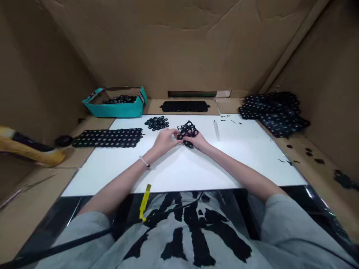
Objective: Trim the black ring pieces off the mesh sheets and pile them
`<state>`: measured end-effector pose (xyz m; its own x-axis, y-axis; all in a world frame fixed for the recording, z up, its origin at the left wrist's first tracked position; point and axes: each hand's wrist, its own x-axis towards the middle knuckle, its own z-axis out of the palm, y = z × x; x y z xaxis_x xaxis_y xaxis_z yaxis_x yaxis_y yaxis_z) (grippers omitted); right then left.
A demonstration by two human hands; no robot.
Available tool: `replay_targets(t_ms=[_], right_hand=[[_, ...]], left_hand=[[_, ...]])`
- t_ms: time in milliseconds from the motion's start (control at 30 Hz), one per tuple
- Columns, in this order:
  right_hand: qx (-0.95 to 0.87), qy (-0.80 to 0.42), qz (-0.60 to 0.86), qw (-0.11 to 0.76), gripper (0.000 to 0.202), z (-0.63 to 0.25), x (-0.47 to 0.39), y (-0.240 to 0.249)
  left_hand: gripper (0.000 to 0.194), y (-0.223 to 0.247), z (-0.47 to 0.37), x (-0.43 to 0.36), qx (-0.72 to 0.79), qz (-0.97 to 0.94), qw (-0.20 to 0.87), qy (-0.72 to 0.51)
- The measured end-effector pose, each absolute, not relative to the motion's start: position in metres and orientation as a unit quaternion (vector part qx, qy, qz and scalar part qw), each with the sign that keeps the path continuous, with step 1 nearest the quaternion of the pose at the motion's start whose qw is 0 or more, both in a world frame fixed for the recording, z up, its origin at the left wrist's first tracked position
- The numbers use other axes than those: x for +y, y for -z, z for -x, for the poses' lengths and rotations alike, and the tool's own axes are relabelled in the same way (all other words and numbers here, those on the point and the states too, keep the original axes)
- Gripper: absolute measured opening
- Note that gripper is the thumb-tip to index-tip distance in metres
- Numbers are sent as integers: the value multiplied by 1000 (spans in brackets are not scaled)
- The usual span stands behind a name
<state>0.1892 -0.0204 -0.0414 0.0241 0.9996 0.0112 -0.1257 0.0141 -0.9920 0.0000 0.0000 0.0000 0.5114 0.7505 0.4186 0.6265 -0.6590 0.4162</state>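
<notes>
A bunched black openwork piece (188,129) made of small linked rings is held between both hands above the white board (168,168). My left hand (166,140) pinches its left edge with thumb and finger. From the right, my right hand (198,141) has its fingers closed on the lower right part of it. Just left and behind lies a small pile of loose black rings (157,123). A pale slim tool (217,130) rests on the board to the right.
A teal box (117,109) holding black pieces stands at the back left. Dotted black strips lie at left (109,138) and back centre (185,106). Black netted pieces (273,112) are heaped at right. A yellow-handled object (50,157) is far left. Cardboard walls (196,48) surround the board.
</notes>
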Motion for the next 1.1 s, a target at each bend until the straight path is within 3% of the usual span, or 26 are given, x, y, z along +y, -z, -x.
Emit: replay_targets(t_ms=[100, 267, 400, 567, 667, 800, 933, 1100], right_hand=[[-459, -534, 458, 544, 29, -188, -24, 39], [-458, -577, 403, 543, 31, -188, -28, 28], [-456, -619, 369, 522, 42, -195, -27, 20], [-439, -575, 444, 529, 40, -197, -21, 26], [-438, -565, 445, 539, 42, -195, -19, 29], [-440, -573, 450, 526, 43, -195, -22, 28], [-415, -586, 450, 531, 44, -196, -23, 29], [-396, -593, 455, 534, 46, -193, -22, 29]], left_hand=[[15, -3, -1, -3, 378, -871, 83, -303], [13, -3, -2, -6, 362, -879, 105, -294], [16, -2, -2, 0, 401, -830, 194, -335], [24, 2, 3, 17, 432, -738, 381, -352], [30, 5, 17, 36, 468, -661, 428, -402], [21, 7, 51, 69, 535, -623, 289, -493], [12, 9, 75, 84, 583, -683, 99, -429], [26, -1, 64, 66, 567, -737, 20, -367]])
